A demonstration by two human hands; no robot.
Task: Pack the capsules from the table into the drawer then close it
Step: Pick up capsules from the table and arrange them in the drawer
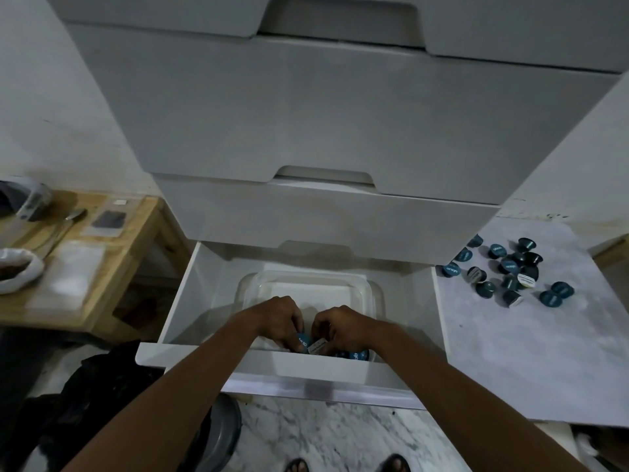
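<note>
Left hand (282, 321) and right hand (335, 330) are held together low in the open drawer (190, 301), each grip clenched on capsules (315, 345) being set into the clear container (369, 294). The loose capsules (503, 270) are seen right, on the table (510, 352), nearer the right hand. White cabinet, marble floor.
</note>
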